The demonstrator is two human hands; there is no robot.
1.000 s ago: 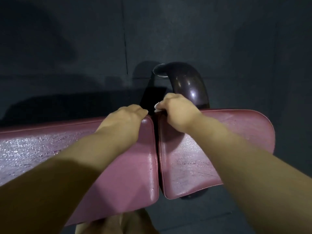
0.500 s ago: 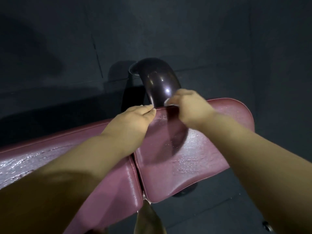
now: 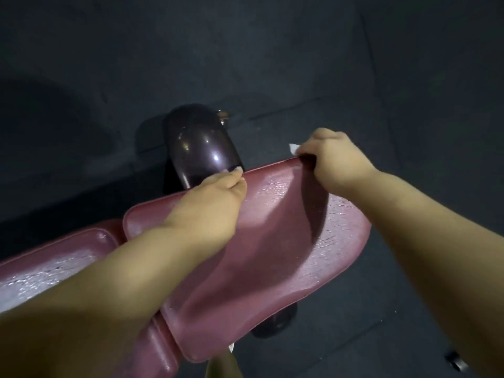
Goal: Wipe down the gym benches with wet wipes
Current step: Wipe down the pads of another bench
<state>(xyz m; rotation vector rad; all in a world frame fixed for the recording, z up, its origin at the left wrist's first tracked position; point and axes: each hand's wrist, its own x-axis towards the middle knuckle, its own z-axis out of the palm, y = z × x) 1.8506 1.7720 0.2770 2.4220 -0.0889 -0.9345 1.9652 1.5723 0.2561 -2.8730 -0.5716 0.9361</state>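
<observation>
All around: dark matte floor mats [image 3: 381, 77], faintly grained, split by thin straight seams. Beyond the bench, rising from the floor: a thick curved tube [image 3: 201, 148], glossy dark plum, round in section, dotted with bright glints. At its far top: a small metal fitting [image 3: 224, 114], too blurred to name. Under the near right of the seat pad [image 3: 272, 255]: a rounded dark foot [image 3: 275, 326], half hidden by the padding. Bottom right corner: a small dark object [image 3: 454, 361] on the floor, unclear what.

Blocking much of the view: both bare forearms, laid across the padding and covering parts of it.

Seat pad: dusty-pink vinyl, rounded corners, raised piped rim, surface pebbled and shining wet towards the right end. To the left, just beside it across a narrow gap: the long pad [image 3: 54, 263] of the same vinyl, glistening with a wet sheen.

Left hand [image 3: 215, 203]: lies loose on the seat pad, fingers stretched to the far rim, right in front of the tube, grasping nothing. Right hand [image 3: 338, 159]: hooks over the far rim further right, fingers curled, clutching a white wet wipe [image 3: 294, 148]. Of the wipe, only a small crumpled corner in sight, beside the knuckles at the pad's far edge.
</observation>
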